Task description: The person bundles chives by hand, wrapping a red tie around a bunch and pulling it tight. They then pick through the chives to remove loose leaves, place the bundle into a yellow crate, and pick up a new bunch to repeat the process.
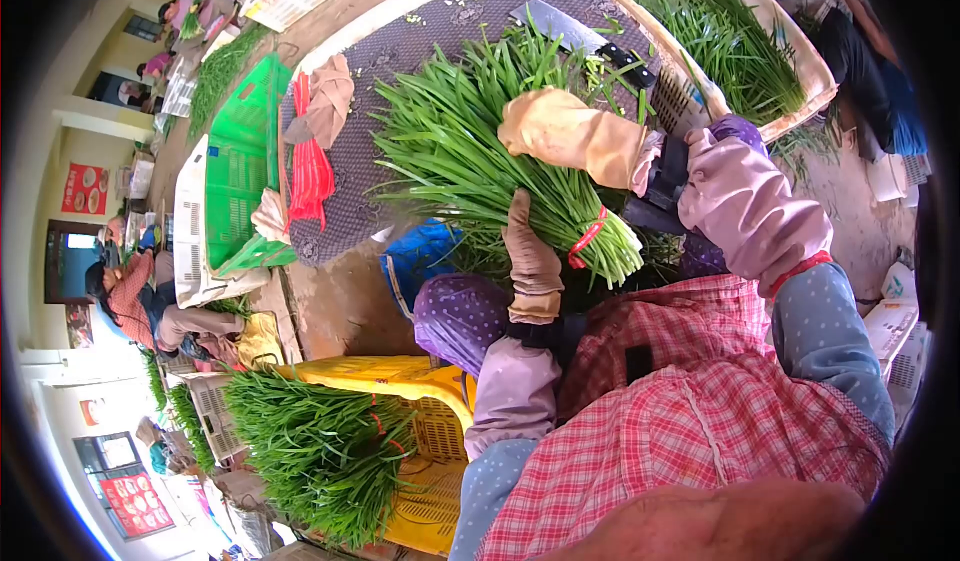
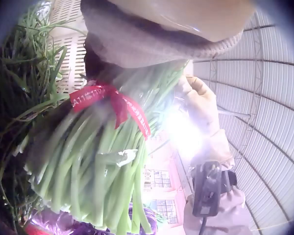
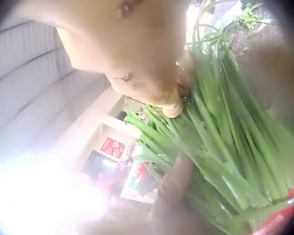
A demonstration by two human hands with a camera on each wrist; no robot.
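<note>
A bundle of garlic chives [image 1: 465,126], tied near its cut stems with a red tape [image 1: 588,239], lies across the front of the cloth-covered board in the head view. My left hand [image 1: 530,256], in a brownish glove, grips it from the near side, thumb up along the stems and fingers hidden beneath. From above, my right hand [image 1: 575,136] in a tan glove holds the leafy part, its curled fingertips among the leaves [image 3: 225,122] in the right wrist view. Pale stem ends [image 2: 88,181] and the printed red tape [image 2: 120,103] fill the left wrist view.
A cleaver [image 1: 570,31] lies on the board [image 1: 365,151] beyond the bundle. Red tape strips [image 1: 310,186] hang at its left edge, near a green crate [image 1: 235,191]. Loose chives fill a crate [image 1: 815,76] at upper right. Tied chives sit in a yellow basket [image 1: 435,506].
</note>
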